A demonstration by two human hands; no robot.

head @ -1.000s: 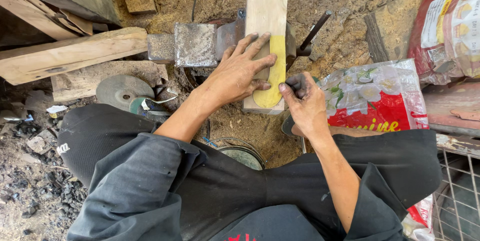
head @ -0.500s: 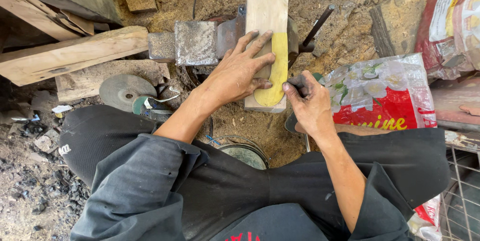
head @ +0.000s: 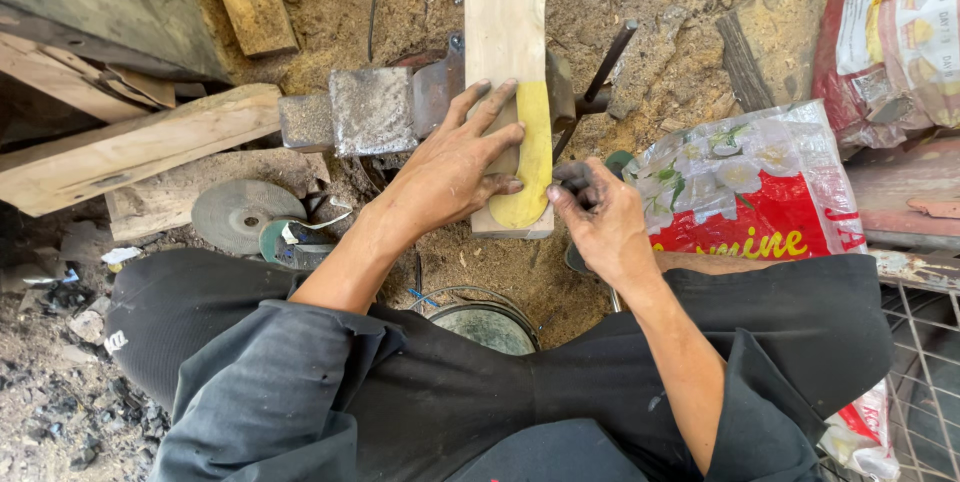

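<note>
A pale wooden plank [head: 505, 32] lies across a metal bench vise [head: 372, 112], running away from me. On its near end sits a curved yellow template [head: 531, 157]. My left hand [head: 455, 167] lies flat on the plank, fingers spread, pressing the yellow piece down. My right hand [head: 598, 222] is at the plank's near right corner, fingers pinched on a small dark marking tool whose tip touches the edge of the yellow shape. The tool itself is mostly hidden by my fingers.
A printed red and white sack [head: 760, 187] lies to the right, another sack [head: 890, 32] beyond it. Left are wooden beams [head: 130, 147], a grinding disc [head: 238, 214] and debris. A round container [head: 485, 327] sits between my knees. Sawdust covers the ground; a wire cage [head: 925, 362] stands at right.
My right hand has moved slightly along the near end of the yellow template. My left hand stays pressed on the plank.
</note>
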